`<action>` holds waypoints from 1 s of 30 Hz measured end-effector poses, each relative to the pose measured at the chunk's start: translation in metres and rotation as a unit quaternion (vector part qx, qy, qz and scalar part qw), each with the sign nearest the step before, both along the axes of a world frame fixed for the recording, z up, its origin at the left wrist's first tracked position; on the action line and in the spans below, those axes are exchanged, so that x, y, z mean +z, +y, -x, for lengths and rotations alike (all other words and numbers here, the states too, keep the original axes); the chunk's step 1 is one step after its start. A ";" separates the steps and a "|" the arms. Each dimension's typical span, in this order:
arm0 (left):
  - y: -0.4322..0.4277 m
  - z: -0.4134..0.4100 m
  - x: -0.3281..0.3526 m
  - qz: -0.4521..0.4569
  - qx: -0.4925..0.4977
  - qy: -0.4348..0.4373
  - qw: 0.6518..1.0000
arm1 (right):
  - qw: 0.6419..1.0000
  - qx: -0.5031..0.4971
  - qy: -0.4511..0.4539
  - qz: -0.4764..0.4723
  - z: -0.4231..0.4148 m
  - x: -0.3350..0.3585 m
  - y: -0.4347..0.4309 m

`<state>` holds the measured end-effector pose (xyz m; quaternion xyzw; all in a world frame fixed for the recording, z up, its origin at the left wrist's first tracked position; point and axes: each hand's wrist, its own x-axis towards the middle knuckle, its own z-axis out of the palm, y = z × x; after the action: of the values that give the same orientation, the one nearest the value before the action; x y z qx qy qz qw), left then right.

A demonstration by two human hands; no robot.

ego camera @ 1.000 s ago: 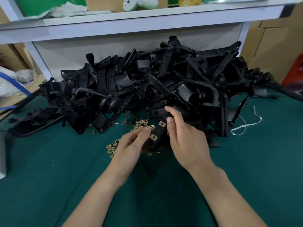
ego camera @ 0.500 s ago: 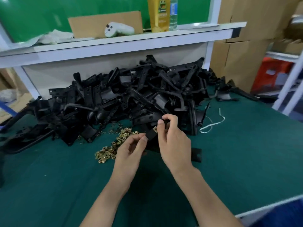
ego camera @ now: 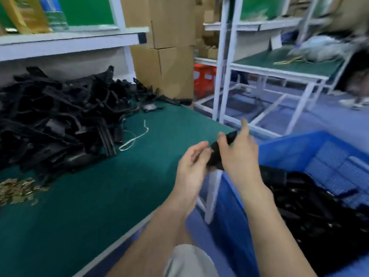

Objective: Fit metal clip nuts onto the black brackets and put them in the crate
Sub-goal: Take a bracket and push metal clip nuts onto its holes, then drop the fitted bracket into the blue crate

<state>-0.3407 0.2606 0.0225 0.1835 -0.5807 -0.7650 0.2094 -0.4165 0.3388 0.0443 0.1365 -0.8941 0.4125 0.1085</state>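
Black bracket point(ego camera: 215, 154) is gripped in the right hand point(ego camera: 237, 156). The left hand point(ego camera: 191, 166) is held loosely spread just beside it (contact unclear, blurred). Step judged: transfer. The crate point(ego camera: 295, 148) lies right of and below the hands, so release over it is called for next.

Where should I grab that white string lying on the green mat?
Pinch the white string from above along its middle stretch, where it lies on bare green mat, clear of the bracket pile. It is thin and lies flat, so probably only a fingertip pinch will lift it.
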 end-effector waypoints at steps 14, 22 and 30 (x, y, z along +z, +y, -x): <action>0.002 0.020 -0.004 0.188 -0.037 -0.006 0.982 | 0.998 0.043 0.025 0.029 -0.019 -0.009 -0.003; -0.145 -0.120 -0.007 0.353 0.192 -0.133 0.906 | 0.943 0.331 0.042 0.010 -0.115 -0.017 -0.150; -0.231 -0.273 -0.035 0.483 0.315 -0.498 0.648 | 0.887 0.448 0.046 -0.101 -0.189 -0.050 -0.251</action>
<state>-0.0677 0.0297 -0.0122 0.5813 -0.7924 -0.0576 0.1757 -0.2278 0.0874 -0.0059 0.5513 -0.7690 0.3178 -0.0610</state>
